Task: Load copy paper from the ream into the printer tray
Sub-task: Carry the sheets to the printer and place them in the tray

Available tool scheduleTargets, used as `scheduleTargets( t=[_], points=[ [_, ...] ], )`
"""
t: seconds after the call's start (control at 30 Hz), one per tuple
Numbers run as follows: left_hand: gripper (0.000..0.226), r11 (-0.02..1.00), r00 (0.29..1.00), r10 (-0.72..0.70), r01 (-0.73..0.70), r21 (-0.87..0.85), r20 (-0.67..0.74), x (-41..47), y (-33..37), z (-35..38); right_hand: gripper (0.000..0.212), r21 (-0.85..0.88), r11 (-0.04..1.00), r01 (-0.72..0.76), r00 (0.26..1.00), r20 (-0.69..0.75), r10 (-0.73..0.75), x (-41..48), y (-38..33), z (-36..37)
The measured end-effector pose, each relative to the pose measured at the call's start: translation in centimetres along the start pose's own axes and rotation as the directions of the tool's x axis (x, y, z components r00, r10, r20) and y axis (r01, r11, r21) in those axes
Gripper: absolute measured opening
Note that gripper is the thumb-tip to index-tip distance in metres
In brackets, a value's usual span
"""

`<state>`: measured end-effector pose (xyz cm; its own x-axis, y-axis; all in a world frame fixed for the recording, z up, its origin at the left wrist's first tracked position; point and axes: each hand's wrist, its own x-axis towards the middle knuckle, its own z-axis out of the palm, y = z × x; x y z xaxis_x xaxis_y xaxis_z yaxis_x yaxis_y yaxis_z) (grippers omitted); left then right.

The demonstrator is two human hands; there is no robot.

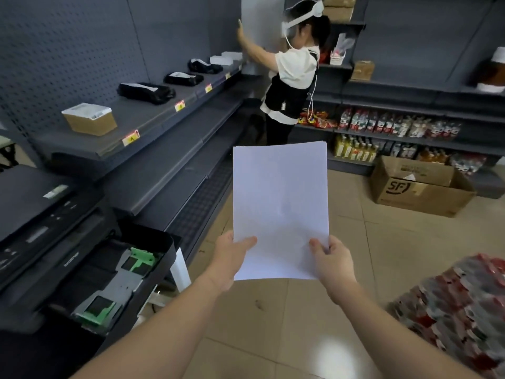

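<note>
A thin stack of white copy paper [280,203] is held out in front of me above the tiled floor. My left hand [232,255] grips its lower left edge and my right hand [332,259] grips its lower right edge, thumbs on top. A black printer [41,222] stands at the left. Its paper tray [164,250] is pulled out toward the aisle, showing grey metal and green guides [142,259] inside with no paper in it. The paper is to the right of the tray, not touching it. No ream is in view.
Dark shelving [169,149] runs along the left, bearing a cardboard box [90,119] and black packages. Another person [292,77] stands at the far end of the aisle. An open cardboard carton [420,187] sits on the floor at right. A red patterned bundle [461,310] is at lower right.
</note>
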<state>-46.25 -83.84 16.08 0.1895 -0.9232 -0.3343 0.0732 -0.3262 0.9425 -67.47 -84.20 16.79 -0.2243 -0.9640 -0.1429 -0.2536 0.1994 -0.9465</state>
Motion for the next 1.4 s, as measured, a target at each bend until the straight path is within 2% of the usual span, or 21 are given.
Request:
scheduleTargets(
  t=[0.2, 0.33, 0.5, 0.63, 0.83, 0.97, 1.13, 1.23, 1.4],
  points=[
    [0.016, 0.999, 0.983, 0.007, -0.017, -0.050, -0.186, 6.8, 1.8, -7.4, 0.009, -0.057, 0.997, 0.050, 0.988, 0.148, -0.041, 6.4, -3.5, 10.8],
    [0.011, 0.994, 0.935, -0.053, 0.015, -0.112, -0.352, 9.0, 1.6, -13.8, 0.011, -0.130, 0.983, 0.128, 0.947, 0.310, -0.082, 8.5, -5.6, 18.6],
    [0.013, 0.974, 0.811, -0.117, -0.019, -0.226, -0.573, 8.7, 0.1, -21.4, 0.018, -0.122, 0.978, 0.166, 0.847, 0.527, -0.078, 9.0, -6.7, 29.0],
    [0.021, 0.947, 0.683, -0.219, -0.025, -0.321, -0.697, 7.1, -2.1, -25.8, 0.016, -0.117, 0.977, 0.178, 0.715, 0.698, -0.047, 8.1, -6.3, 35.7],
    [0.018, 0.896, 0.512, -0.373, -0.018, -0.444, -0.774, 5.8, -5.0, -27.1, 0.007, -0.150, 0.962, 0.227, 0.511, 0.859, 0.014, 8.0, -5.3, 40.9],
    [0.016, 0.863, 0.384, -0.474, 0.024, -0.505, -0.792, 6.1, -6.4, -25.7, 0.014, -0.190, 0.922, 0.337, 0.407, 0.912, 0.040, 9.2, -3.9, 42.5],
    [0.017, 0.818, 0.272, -0.563, 0.043, -0.574, -0.781, 6.5, -7.8, -22.6, 0.024, -0.267, 0.877, 0.400, 0.348, 0.929, 0.124, 10.8, -1.1, 43.1],
    [0.022, 0.791, 0.248, -0.605, 0.086, -0.605, -0.756, 6.4, -9.3, -21.0, 0.033, -0.322, 0.844, 0.429, 0.341, 0.923, 0.178, 11.0, 1.2, 42.6],
    [0.036, 0.775, 0.233, -0.631, 0.149, -0.614, -0.740, 6.1, -11.2, -19.9, 0.026, -0.431, 0.799, 0.419, 0.331, 0.892, 0.308, 10.7, 3.7, 42.1]
  ],
)
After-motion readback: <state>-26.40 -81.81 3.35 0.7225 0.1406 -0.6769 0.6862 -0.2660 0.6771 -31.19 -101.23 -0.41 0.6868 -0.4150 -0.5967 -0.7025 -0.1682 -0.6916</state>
